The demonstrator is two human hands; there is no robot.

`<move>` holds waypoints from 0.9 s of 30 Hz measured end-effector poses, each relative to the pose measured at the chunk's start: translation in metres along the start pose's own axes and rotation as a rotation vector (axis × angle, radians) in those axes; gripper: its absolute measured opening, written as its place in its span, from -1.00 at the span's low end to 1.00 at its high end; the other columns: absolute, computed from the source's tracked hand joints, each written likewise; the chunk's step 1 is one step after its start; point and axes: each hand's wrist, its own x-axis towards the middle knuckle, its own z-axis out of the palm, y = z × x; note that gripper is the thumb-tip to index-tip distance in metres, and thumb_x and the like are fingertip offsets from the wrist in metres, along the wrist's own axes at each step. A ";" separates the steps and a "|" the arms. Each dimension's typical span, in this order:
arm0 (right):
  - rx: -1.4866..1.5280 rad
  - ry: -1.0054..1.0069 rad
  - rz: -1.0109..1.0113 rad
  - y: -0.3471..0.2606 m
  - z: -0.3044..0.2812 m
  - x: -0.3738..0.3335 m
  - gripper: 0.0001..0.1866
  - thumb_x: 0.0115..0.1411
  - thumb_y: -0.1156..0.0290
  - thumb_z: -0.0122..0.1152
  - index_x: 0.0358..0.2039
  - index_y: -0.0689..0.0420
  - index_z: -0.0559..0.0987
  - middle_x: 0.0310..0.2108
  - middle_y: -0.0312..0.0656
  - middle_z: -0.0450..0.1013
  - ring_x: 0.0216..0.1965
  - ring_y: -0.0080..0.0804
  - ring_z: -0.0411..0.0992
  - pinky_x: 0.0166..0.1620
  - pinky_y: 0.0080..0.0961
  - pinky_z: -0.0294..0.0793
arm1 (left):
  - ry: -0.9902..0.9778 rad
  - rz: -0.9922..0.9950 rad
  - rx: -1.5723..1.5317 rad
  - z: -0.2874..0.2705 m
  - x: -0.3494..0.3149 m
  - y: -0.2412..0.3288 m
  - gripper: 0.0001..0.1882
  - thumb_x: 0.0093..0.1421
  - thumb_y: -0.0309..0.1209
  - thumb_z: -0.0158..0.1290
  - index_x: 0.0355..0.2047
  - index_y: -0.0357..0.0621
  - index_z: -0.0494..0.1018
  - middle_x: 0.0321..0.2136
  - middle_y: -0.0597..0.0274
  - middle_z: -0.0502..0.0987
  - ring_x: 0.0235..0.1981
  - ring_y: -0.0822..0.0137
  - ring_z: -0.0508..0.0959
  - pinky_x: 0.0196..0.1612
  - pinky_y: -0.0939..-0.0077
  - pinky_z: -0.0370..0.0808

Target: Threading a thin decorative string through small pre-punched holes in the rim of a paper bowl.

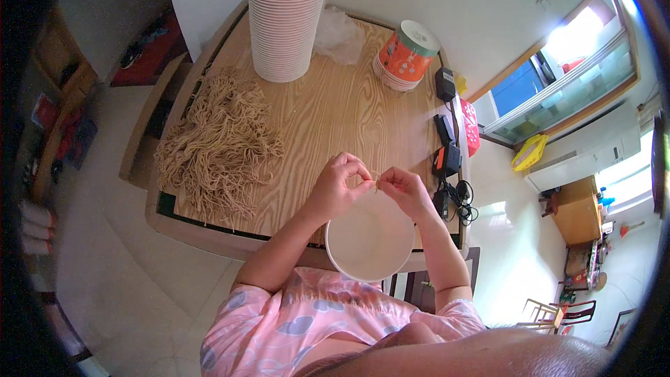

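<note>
A white paper bucket (pixel 370 241) is in front of me at the table's near edge, its open mouth facing up toward me. At its far rim, my left hand (pixel 340 187) and my right hand (pixel 407 192) are close together, both pinching a short piece of tan cord (pixel 377 180). Whether the cord passes through the bucket's wall cannot be made out. To the left of my left hand lies a loose heap of tan cords (pixel 220 146) on the wooden table (pixel 328 115).
A tall stack of white paper buckets (pixel 287 21) stands at the back left, beside a crumpled clear plastic bag (pixel 340 36). At the back right is an upside-down orange and green patterned bucket (pixel 405 59). Black power adapters (pixel 447 84) and coiled cables (pixel 464 199) line the right edge.
</note>
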 end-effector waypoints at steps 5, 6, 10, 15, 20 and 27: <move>-0.068 0.041 -0.054 -0.004 0.003 -0.002 -0.91 0.10 0.48 0.15 -0.42 0.23 0.51 -0.51 -0.36 0.43 -0.42 -0.66 0.31 -0.29 -0.65 0.34 | -0.067 -0.002 0.143 0.006 -0.001 0.002 -0.89 -0.08 -0.43 0.19 -0.54 -0.16 0.50 -0.37 0.15 0.47 -0.24 0.15 0.46 -0.12 0.32 0.39; -0.075 0.038 -0.088 -0.004 0.002 -0.003 -0.91 0.10 0.49 0.15 -0.41 0.24 0.51 -0.50 -0.34 0.44 -0.42 -0.65 0.32 -0.29 -0.64 0.35 | -0.086 -0.025 0.148 0.007 0.000 0.001 -0.88 -0.08 -0.41 0.20 -0.54 -0.16 0.51 -0.37 0.16 0.48 -0.23 0.14 0.46 -0.12 0.31 0.39; -0.136 0.054 -0.161 -0.012 0.001 -0.008 -0.90 0.10 0.51 0.14 -0.39 0.26 0.51 -0.49 -0.25 0.47 -0.42 -0.60 0.37 -0.29 -0.60 0.37 | -0.122 -0.089 0.126 0.009 0.000 0.002 -0.88 -0.09 -0.41 0.19 -0.53 -0.16 0.51 -0.38 0.16 0.49 -0.22 0.15 0.46 -0.12 0.32 0.39; -0.187 0.074 -0.195 -0.013 0.001 -0.009 -0.91 0.08 0.49 0.15 -0.41 0.25 0.52 -0.50 -0.21 0.48 -0.45 -0.58 0.39 -0.32 -0.58 0.39 | -0.168 -0.216 0.045 0.010 0.002 0.000 -0.89 -0.09 -0.43 0.16 -0.52 -0.18 0.51 -0.40 0.14 0.49 -0.27 0.16 0.48 -0.15 0.35 0.40; -0.200 0.099 -0.199 -0.013 0.002 -0.008 -0.91 0.06 0.48 0.15 -0.44 0.24 0.52 -0.55 -0.22 0.46 -0.50 -0.58 0.36 -0.37 -0.57 0.39 | -0.163 -0.146 -0.028 0.009 0.002 0.001 -0.90 -0.10 -0.48 0.16 -0.53 -0.19 0.49 -0.41 0.15 0.48 -0.28 0.18 0.49 -0.17 0.39 0.40; -0.211 0.086 -0.208 -0.018 0.003 -0.009 -0.90 0.04 0.47 0.15 -0.45 0.24 0.51 -0.58 -0.22 0.44 -0.52 -0.58 0.34 -0.38 -0.58 0.38 | -0.166 -0.009 -0.081 0.003 0.001 0.004 -0.91 -0.12 -0.52 0.17 -0.56 -0.17 0.47 -0.37 0.21 0.46 -0.22 0.23 0.48 -0.12 0.41 0.39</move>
